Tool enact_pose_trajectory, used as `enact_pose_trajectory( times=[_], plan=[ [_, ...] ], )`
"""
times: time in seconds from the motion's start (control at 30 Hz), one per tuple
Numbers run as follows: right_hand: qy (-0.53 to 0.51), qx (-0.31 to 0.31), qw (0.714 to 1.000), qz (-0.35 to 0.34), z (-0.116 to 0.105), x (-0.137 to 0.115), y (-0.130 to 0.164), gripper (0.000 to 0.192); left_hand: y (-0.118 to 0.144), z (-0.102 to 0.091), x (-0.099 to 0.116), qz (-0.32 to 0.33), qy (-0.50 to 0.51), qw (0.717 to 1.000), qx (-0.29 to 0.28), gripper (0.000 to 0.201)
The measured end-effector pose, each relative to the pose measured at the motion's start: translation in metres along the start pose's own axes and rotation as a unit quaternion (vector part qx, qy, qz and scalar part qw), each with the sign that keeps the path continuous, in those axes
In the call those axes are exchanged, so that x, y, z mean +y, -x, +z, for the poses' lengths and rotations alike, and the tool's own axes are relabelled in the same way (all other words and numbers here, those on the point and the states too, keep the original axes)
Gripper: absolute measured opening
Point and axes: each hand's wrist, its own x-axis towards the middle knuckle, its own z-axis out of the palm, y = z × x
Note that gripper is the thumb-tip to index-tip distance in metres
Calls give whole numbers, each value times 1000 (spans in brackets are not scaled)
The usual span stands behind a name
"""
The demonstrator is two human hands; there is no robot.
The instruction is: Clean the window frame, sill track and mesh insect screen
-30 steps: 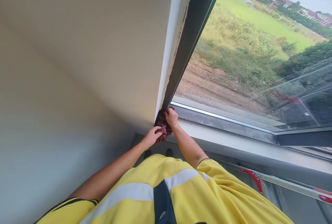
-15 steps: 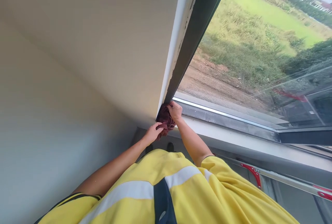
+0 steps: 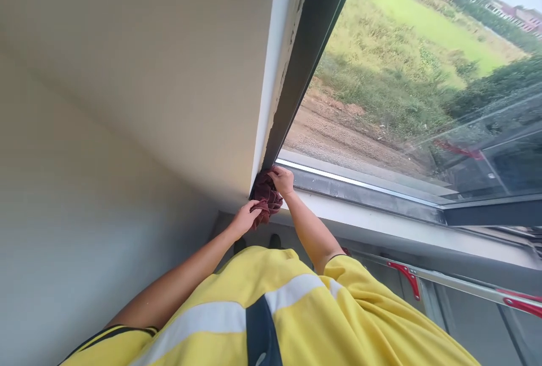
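Cloth first: a dark maroon rag, bunched and crumpled, sits just left of the frame's centre, pressed into the bottom corner where the dark window frame meets the pale sill.

Head view, against the pictures from a second and half a second ago: the rag and both hands sit in almost the same corner spot, having crept only slightly up and then back. The outdoor scenery shifts more than the hands do, so I read most of that as my head moving. My judgement is that the rubbing stays concentrated on this one corner rather than travelling along the frame.

My right hand lies on top of the rag, fingers curled together and pushing it against the foot of the frame. My left hand comes in from lower left, fingers pinched on the rag's lower trailing fold. Both are clamped on the fabric.

The rag looks soft and thick, folded over itself in loose ridges; I cannot tell whether it is damp. Chipped white paint runs up the wall edge directly above it.
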Motion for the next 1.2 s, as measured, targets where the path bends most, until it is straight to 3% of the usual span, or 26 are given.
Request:
enact_pose_trajectory(
  times=[0.17, 0.6, 0.8, 0.93, 1.07, 1.2],
  plan=[
    [45, -34, 996, 62, -3, -7, 0, 18, -2, 0, 1, -13, -18, 1000, -7, 36],
    [56, -27, 997, 49, -9, -11, -2, 22, -2, -1, -3, -30, -41, 999, -9, 30],
    [132, -94, 981, 109, 0, -15, -5, 21, 0, 1, 2, -32, -44, 998, -11, 28],
    [168, -122, 970, 126, -7, -14, -14, 24, 4, 3, 10, -33, -52, 998, -2, 26],
    [200, -146, 965, 88, -12, -6, -17, 19, 9, 2, 14, -44, -53, 998, 3, 24],
    [209, -97, 972, 52, 1, -5, -12, 28, 10, 2, 14, -55, -45, 997, -1, 23]
  ],
)
